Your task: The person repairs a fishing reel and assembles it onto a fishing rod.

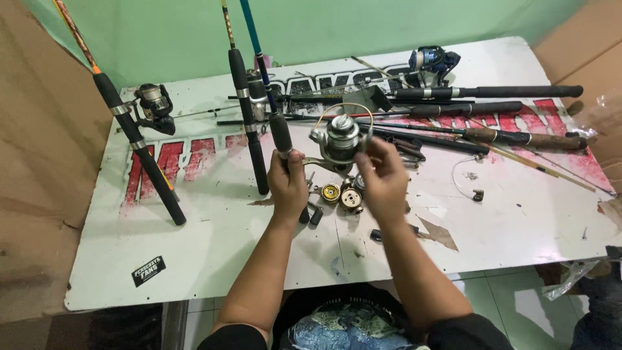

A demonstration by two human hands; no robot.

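A: Noting position. My left hand has its grip closed round the black handle of the blue rod, low on the shaft. The silver reel sits just right of that grip, its foot against the handle.

B: And the right?

A: My right hand is at the reel's right side, fingers curled toward the body; whether they pinch the crank or only touch it, I cannot tell.

B: Step in hand?

A: I judge it a fitting or checking of the reel on the rod. Small round reel parts lie on the desk just below and between both grips. Another rod stands left of my left grip.

B: Next move?

A: Steady handle, a careful turn at the reel.
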